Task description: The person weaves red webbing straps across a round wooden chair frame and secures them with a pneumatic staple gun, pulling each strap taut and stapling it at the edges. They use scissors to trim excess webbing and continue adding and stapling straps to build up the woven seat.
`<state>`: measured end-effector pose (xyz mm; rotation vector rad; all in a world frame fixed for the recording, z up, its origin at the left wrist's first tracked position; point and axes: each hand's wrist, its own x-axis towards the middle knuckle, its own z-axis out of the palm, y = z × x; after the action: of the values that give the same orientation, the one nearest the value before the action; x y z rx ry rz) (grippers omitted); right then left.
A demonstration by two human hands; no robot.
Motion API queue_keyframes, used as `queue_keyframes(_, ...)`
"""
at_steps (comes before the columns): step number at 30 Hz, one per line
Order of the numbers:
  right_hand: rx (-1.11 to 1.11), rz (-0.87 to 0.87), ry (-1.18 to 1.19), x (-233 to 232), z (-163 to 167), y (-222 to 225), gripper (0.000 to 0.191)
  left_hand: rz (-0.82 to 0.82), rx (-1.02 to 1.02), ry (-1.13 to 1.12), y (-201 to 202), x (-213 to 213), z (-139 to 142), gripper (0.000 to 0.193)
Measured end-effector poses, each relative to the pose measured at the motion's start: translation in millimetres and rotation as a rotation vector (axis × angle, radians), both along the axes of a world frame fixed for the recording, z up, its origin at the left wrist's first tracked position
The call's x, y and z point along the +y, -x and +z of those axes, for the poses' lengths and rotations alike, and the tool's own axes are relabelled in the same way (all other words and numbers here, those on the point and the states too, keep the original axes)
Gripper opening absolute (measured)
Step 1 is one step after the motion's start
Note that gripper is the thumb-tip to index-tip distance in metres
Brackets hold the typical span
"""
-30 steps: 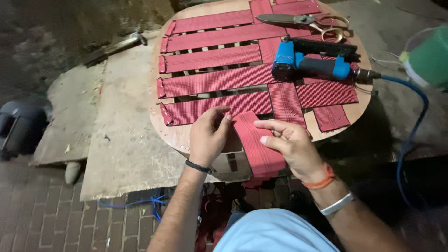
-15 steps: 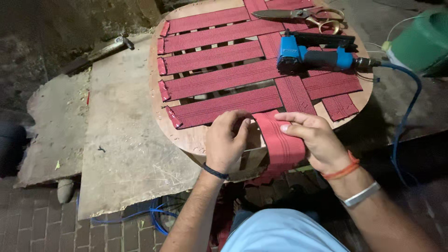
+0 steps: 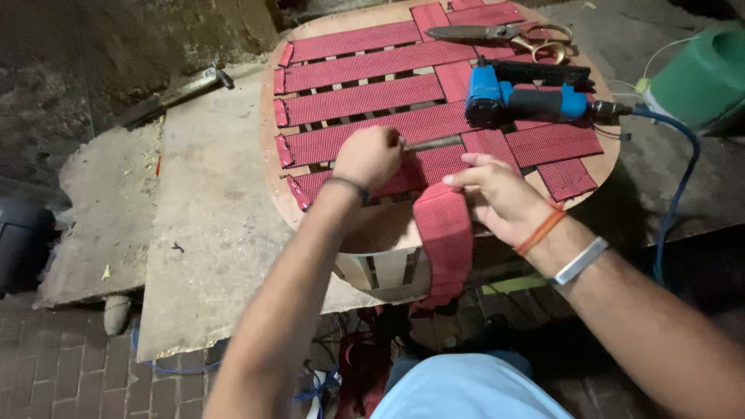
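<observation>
- left hand (image 3: pixel 369 157) clenched around a thin metal tool (image 3: pixel 434 143), its tip lying on the woven red webbing (image 3: pixel 365 101) of the round wooden seat frame (image 3: pixel 388 233)
- right hand (image 3: pixel 500 198) grips the loose webbing strap (image 3: pixel 444 233) at the frame's edge — likely for tension
- blue air stapler (image 3: pixel 528 99) and scissors (image 3: pixel 497 35) rest nearby

Both forearms are bare — no sleeves reach the wrists. The left hand (image 3: pixel 369 155) carries a thin dark band (image 3: pixel 347 183) at the wrist. The right hand (image 3: pixel 500 198) wears an orange thread bracelet (image 3: pixel 541 231) and, further up the arm, a flat silver bangle (image 3: pixel 580 260) — light blue clothing (image 3: pixel 466 388) shows below.
</observation>
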<state>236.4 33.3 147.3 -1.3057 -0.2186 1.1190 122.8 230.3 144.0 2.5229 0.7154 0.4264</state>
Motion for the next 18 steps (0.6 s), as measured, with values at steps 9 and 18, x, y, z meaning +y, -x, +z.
queue_keyframes(9,0.218,0.039,-0.097,29,14,2,0.019,-0.084,0.459,-0.127,-81,10,-9,0.054)
queue_keyframes(18,0.389,-0.041,-0.08,24,10,-6,0.032,-0.409,0.485,0.414,-116,41,-98,0.045)
